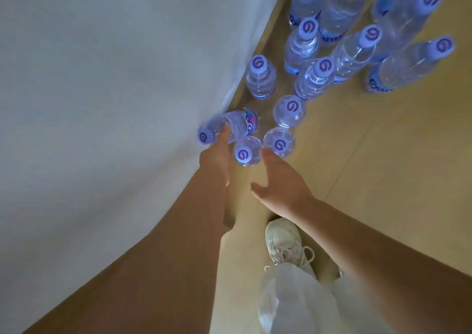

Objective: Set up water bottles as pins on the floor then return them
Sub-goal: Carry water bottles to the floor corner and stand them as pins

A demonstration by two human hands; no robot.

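Several clear water bottles with purple caps stand on the tan floor along the wall; the nearest are one [247, 152] between my hands, one [279, 142] to its right and one [290, 110] behind. Another bottle [233, 125] is tilted, its cap [205, 136] leaning against the white wall. My left hand [217, 160] reaches out with straight fingers that touch the tilted bottle's side. My right hand [278, 178] is spread open, its fingertips just short of the two nearest upright bottles and holding nothing.
The white wall [102, 104] runs along the left, meeting the floor at a skirting strip. More bottles [355, 53] cluster at the top right. My shoe [283, 241] and light trouser leg [293, 300] are below my hands. Tiled floor [383, 167] lies to the right.
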